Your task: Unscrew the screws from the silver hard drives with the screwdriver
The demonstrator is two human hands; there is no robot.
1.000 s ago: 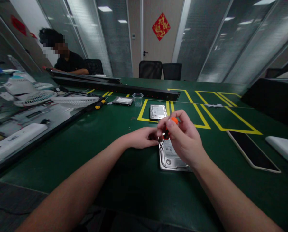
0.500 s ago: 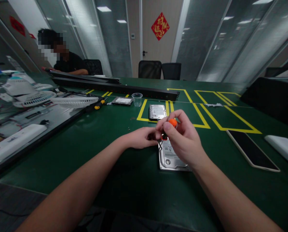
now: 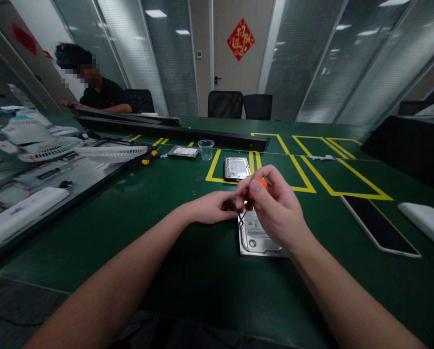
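A silver hard drive [image 3: 253, 242] lies flat on the green table in front of me, its label side up. My right hand [image 3: 275, 203] is over the drive's far part, its fingers closed around the orange handle of a screwdriver [image 3: 262, 182]. The tool's lower end is hidden by my fingers. At the drive's far left corner, my left hand [image 3: 217, 206] rests on its side on the table with curled fingers gripping the edge. Its fingertips are partly covered by my right hand. A dark, thin looped shape shows on the drive beside them.
Beyond my hands lie another hard drive [image 3: 237, 168], a clear plastic cup [image 3: 206, 151] and a third drive [image 3: 183, 152]. A yellow-black screwdriver [image 3: 150, 157] is further left, by a panel with white fan parts [image 3: 111, 152]. A phone [image 3: 380, 225] lies right. One person [image 3: 104, 94] sits across.
My right thumb and fingers have shifted slightly around the orange handle, which shows at a different angle. My left hand and the hard drive stay in place.
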